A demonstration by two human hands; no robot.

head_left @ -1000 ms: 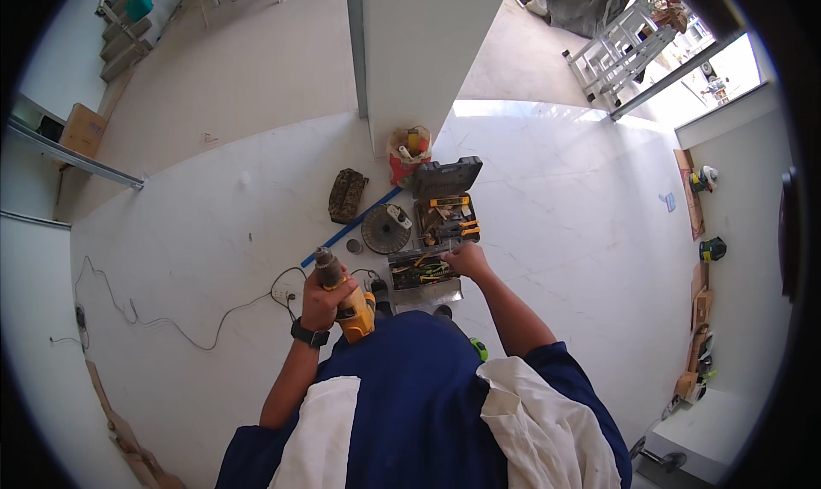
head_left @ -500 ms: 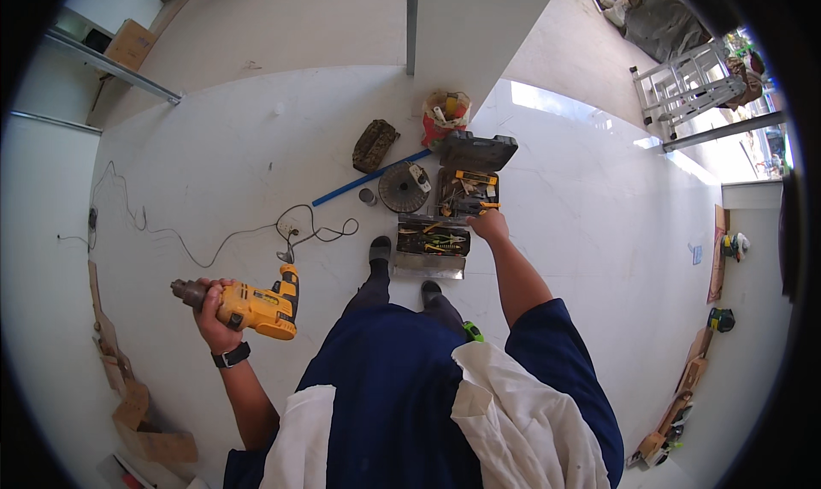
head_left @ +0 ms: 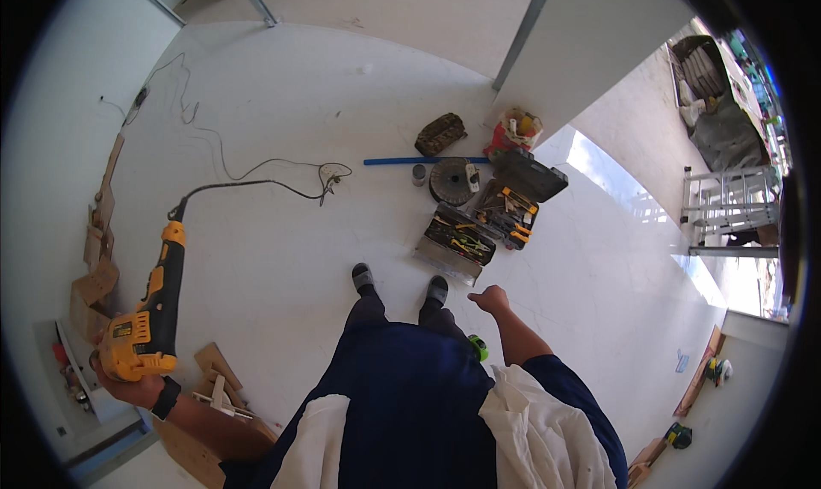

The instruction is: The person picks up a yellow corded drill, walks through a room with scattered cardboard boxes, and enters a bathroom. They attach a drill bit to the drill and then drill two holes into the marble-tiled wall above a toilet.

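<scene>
Head view, drill (head_left: 135, 343) in left hand (head_left: 126, 390), toolbox (head_left: 446, 260) edge well apart

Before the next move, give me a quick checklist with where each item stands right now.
1. Left hand gripping the yellow drill: ok.
2. Right hand apart from the metal toolbox: ok.
3. Black cord clear of the feet: ok.
4. Metal toolbox and black tool case closed: not ok, both lids open.
5. Drill's front end: cannot tell, hidden.
6. Right hand empty: cannot tell, fingers curled.
</scene>
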